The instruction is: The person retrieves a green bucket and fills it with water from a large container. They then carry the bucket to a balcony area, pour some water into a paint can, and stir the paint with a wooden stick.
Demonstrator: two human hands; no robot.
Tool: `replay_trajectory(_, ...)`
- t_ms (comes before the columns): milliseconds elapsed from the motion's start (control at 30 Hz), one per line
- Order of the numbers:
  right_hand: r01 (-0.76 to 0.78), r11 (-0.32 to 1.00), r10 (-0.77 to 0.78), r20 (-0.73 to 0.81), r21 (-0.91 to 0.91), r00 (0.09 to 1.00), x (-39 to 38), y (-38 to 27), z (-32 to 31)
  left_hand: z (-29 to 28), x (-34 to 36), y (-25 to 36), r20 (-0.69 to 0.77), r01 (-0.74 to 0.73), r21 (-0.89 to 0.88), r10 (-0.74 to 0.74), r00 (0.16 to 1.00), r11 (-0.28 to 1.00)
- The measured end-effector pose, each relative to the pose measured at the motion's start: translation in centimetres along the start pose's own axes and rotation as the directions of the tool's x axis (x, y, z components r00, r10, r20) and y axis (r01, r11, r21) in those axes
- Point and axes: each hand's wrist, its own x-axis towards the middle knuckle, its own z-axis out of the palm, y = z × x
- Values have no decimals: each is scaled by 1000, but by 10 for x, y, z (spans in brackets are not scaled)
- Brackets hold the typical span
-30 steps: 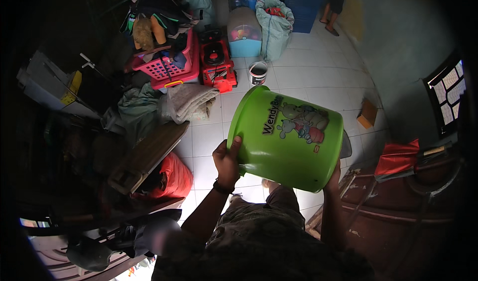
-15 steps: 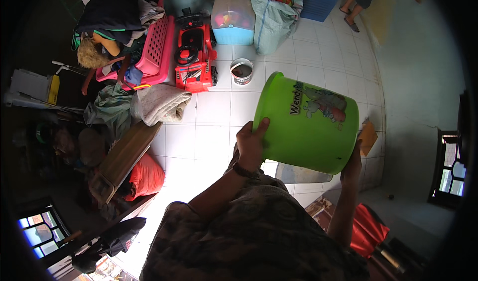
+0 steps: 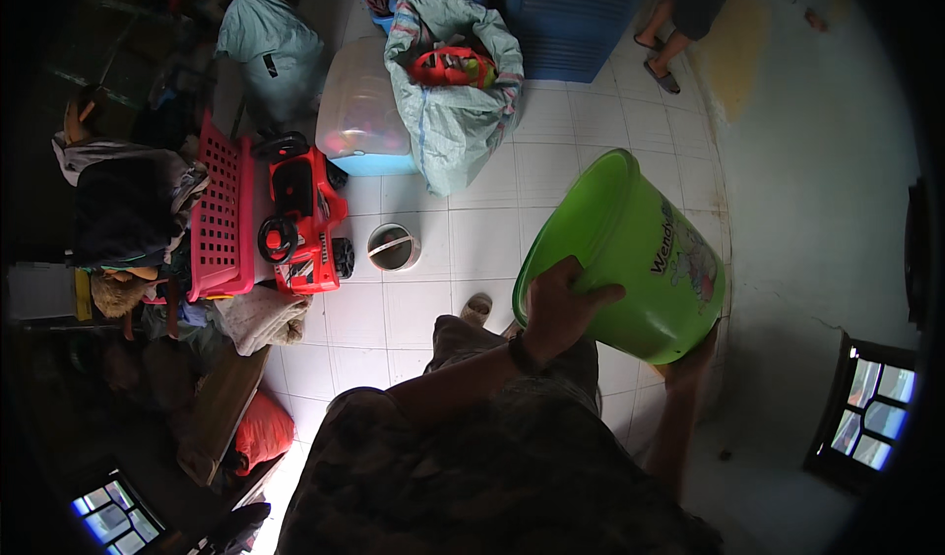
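Observation:
A large green plastic bucket [image 3: 640, 260] with a cartoon picture on its side is held tilted in front of me, its mouth turned toward the upper left. My left hand [image 3: 566, 309] grips the near rim, thumb on the outer wall and the other fingers over the inside. Around the bottom end, at the right, my right hand [image 3: 689, 358] supports the bucket from below; most of its fingers are hidden behind it. The part of the inside that shows is bare green wall.
A small white pail [image 3: 394, 250] stands on the tiles beside a red ride-on toy car [image 3: 307, 220]. Further left is a pink laundry basket [image 3: 221, 211] with clothes. Ahead stand a stuffed woven sack [image 3: 463, 112], a lidded clear box [image 3: 364, 107] and a blue cabinet [image 3: 576, 19]. Another person [image 3: 679, 24] stands far right.
I have moved forward, so the sack and cabinet appear nearer. The bucket has turned, showing more of its open mouth, and my left hand now wraps over its rim.

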Motion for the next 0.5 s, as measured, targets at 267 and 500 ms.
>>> replay_trajectory(267, 388, 816, -193, 430, -428, 882, 259, -33, 18, 129, 177, -18, -199, 48, 113, -25, 980, 992)
replay_trajectory(500, 593, 605, 108, 793, -531, 600, 369, -13, 55, 127, 167, -8, -350, 334, -31, -323, 879, 942)
